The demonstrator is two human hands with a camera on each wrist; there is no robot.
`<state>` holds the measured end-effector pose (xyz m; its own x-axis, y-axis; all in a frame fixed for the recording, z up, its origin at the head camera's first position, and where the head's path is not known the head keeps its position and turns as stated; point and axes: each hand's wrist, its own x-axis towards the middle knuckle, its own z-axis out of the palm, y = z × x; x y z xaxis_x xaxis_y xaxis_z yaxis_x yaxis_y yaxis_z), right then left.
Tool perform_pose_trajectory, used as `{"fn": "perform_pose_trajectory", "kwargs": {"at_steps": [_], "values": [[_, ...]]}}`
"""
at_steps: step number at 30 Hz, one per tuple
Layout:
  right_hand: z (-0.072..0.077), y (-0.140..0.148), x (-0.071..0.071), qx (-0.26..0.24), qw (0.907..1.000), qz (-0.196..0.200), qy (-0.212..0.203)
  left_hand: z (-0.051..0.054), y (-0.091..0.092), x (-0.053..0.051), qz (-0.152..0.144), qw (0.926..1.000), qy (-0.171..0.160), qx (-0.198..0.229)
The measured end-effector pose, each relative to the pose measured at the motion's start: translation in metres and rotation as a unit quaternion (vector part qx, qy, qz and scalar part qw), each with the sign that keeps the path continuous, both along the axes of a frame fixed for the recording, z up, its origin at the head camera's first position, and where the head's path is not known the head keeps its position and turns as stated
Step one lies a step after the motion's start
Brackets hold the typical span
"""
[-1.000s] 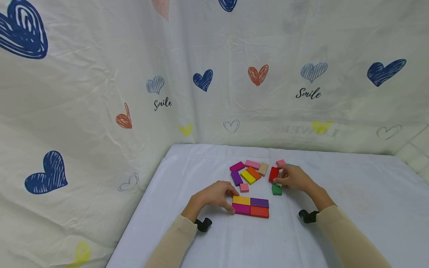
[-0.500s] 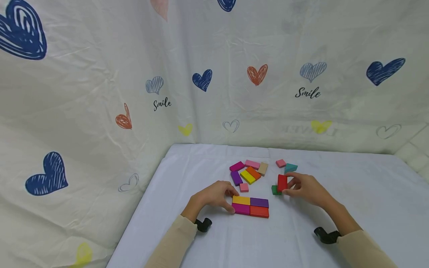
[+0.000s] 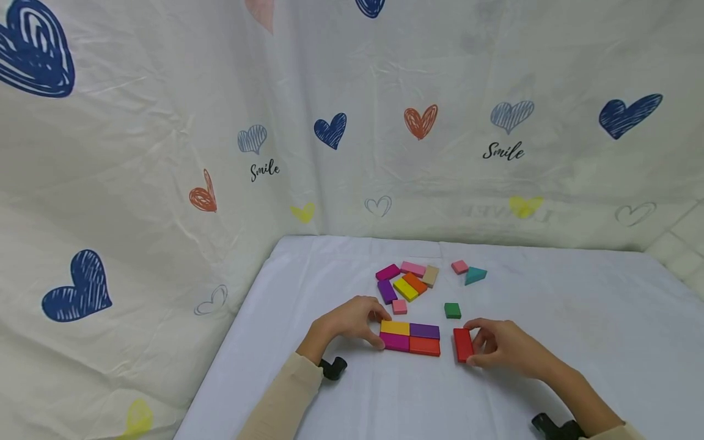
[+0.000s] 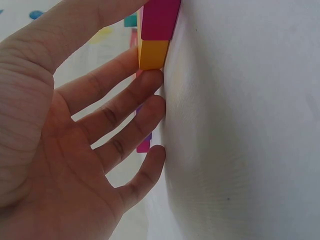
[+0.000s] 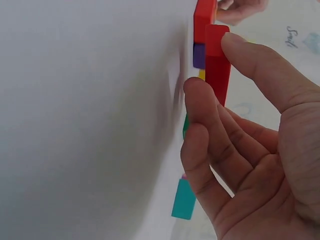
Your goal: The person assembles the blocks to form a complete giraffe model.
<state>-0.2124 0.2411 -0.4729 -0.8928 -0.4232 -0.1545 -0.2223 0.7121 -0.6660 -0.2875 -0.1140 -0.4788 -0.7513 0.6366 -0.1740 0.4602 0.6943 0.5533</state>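
Note:
On the table, four-sided blocks form a flat rectangle: a yellow block and a purple block behind, a magenta block and an orange-red block in front. My left hand holds the rectangle's left end, thumb at the magenta block and index finger at the yellow one; its other fingertips rest on the cloth. To the right, my right hand pinches a red block between thumb and fingers, a small gap away from the rectangle. The right wrist view shows this red block raised off the cloth.
Behind lie a green block, a small pink block, a teal triangle and another pink block. A loose cluster with a yellow block and a tan block lies back left. A heart-printed curtain hangs behind.
My right hand has carried the red block from the back group past the green block toward me, beside the rectangle's right end. The left hand has stayed in place.

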Motion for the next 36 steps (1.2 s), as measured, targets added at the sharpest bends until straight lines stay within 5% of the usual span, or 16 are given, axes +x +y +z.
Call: {"fn": "perform_pose_trajectory", "kwargs": {"at_steps": [17,36], "values": [[0.000,-0.030,0.026,0.009,0.9981,0.027,-0.055,0.004,-0.001,0.002,0.002,0.9999,-0.009,0.007],[0.005,-0.037,0.029,0.019,0.9975,0.025,-0.064,0.004,-0.002,0.003,0.009,0.9997,-0.016,0.013]]}}
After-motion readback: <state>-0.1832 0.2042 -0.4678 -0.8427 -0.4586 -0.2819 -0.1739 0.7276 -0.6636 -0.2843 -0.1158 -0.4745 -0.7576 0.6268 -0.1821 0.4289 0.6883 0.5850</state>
